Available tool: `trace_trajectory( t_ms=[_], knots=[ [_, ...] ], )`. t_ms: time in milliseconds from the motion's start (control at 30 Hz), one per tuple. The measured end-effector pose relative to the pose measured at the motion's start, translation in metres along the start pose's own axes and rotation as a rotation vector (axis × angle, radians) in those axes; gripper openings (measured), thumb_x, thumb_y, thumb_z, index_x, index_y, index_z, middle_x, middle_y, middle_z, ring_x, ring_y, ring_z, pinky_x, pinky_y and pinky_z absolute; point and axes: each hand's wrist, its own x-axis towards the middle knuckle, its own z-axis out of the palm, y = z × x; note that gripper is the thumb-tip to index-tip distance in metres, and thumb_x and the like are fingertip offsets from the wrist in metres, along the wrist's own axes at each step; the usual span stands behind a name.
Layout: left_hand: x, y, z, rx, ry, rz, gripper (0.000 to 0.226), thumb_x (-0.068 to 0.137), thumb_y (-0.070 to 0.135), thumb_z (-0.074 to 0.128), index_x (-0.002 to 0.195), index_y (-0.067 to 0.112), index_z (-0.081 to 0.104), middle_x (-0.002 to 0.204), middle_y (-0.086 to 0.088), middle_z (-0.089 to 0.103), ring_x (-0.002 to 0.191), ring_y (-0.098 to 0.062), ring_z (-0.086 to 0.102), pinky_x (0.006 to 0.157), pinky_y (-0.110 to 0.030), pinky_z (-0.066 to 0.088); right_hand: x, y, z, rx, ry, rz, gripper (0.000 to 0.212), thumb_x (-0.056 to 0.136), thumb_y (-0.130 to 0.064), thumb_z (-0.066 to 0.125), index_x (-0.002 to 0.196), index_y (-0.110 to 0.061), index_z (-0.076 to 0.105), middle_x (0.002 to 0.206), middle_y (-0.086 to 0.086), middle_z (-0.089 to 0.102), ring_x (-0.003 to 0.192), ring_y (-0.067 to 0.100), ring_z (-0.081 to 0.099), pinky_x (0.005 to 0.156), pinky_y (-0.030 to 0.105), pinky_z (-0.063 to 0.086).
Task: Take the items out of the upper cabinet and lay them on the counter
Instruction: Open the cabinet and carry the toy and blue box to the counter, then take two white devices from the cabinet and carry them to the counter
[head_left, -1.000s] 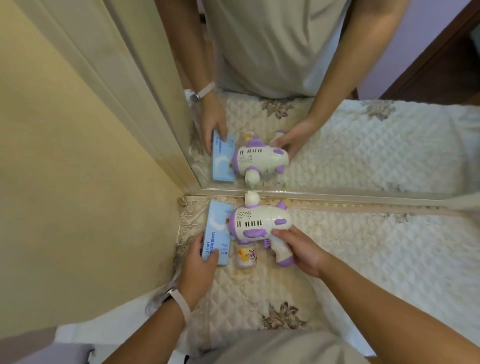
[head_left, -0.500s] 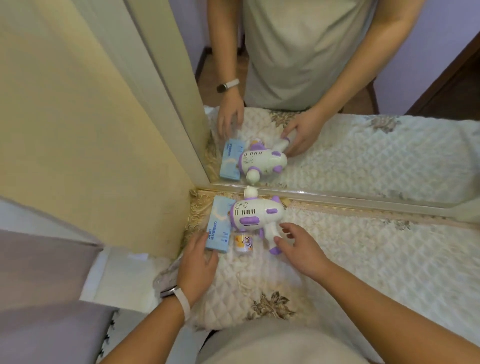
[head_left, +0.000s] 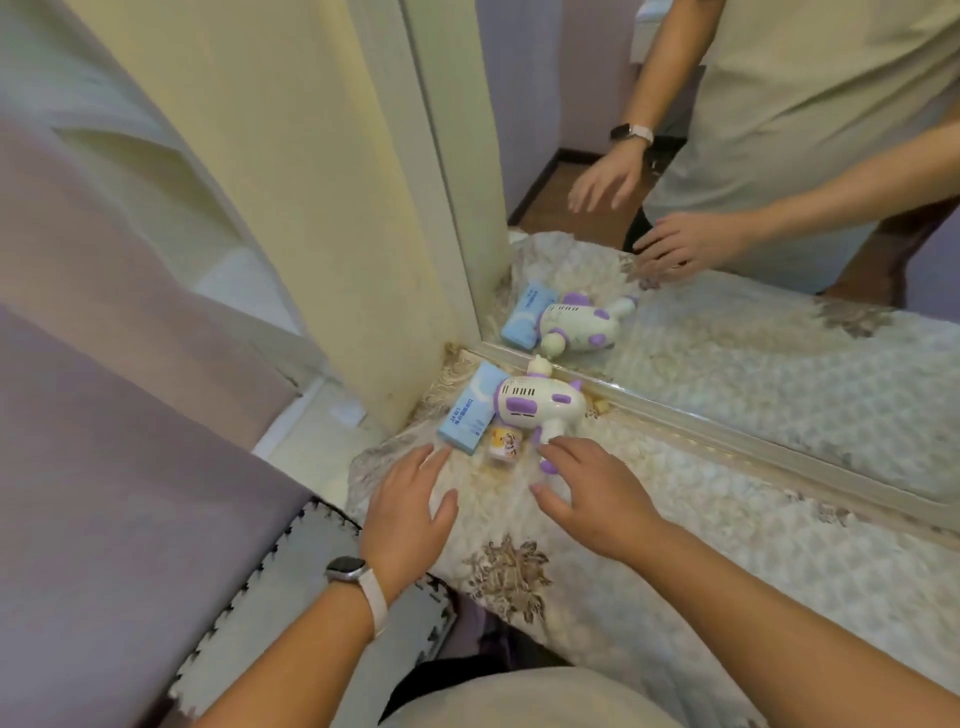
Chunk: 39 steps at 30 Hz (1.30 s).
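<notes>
A light blue box (head_left: 470, 408) lies on the quilted counter cover (head_left: 675, 519) in the corner by the mirror. Beside it on the right rests a white and purple toy gun (head_left: 535, 405), its handle pointing toward me. A small yellow jar (head_left: 504, 441) stands between the box and the gun handle. My left hand (head_left: 410, 512) hovers just below the box, fingers spread, holding nothing. My right hand (head_left: 587, 491) is spread open just below the gun handle, apart from it or barely touching.
A mirror (head_left: 727, 312) with a pale frame runs along the counter's back and reflects the items and a person's hands. A cream cabinet side (head_left: 311, 208) stands to the left. A grey cushioned seat (head_left: 291, 587) sits below left.
Both hands let go of the box and the toy gun and drew back toward me. The camera view rose and swung to the left.
</notes>
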Motion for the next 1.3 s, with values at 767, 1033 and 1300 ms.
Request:
trace_trajectory(
  t_ms=[767, 1033, 1300],
  knots=[
    [-0.357, -0.109, -0.104, 0.305, 0.473, -0.535, 0.040, 0.087, 0.037, 0.053, 0.122, 0.021, 0.061, 0.130, -0.002, 0.059, 0.122, -0.023, 0.052, 0.104, -0.042, 0.039, -0.070, -0.319, 0.098, -0.269, -0.193, -1.127, 0.049, 0.089, -0.052, 0.049, 0.121, -0.017, 0.061, 0.123, 0.005, 0.062, 0.114, 0.027, 0.056, 0.085, 0.040, 0.049],
    [-0.580, -0.153, -0.133, 0.353, 0.573, -0.857, 0.044, 0.090, 0.042, 0.047, 0.127, 0.021, 0.060, 0.130, -0.002, 0.060, 0.124, -0.023, 0.052, 0.105, -0.045, 0.039, -0.199, -0.492, 0.176, -0.221, -0.209, -1.505, 0.049, 0.090, -0.052, 0.047, 0.120, -0.016, 0.063, 0.117, 0.006, 0.063, 0.108, 0.029, 0.058, 0.083, 0.040, 0.050],
    [-0.755, -0.164, -0.143, 0.373, 0.696, -1.180, 0.045, 0.090, 0.042, 0.047, 0.128, 0.021, 0.059, 0.131, -0.002, 0.059, 0.125, -0.022, 0.051, 0.104, -0.046, 0.041, -0.330, -0.615, 0.239, -0.138, -0.262, -1.769, 0.051, 0.089, -0.053, 0.046, 0.121, -0.017, 0.064, 0.122, 0.006, 0.064, 0.113, 0.027, 0.058, 0.086, 0.039, 0.050]
  ],
)
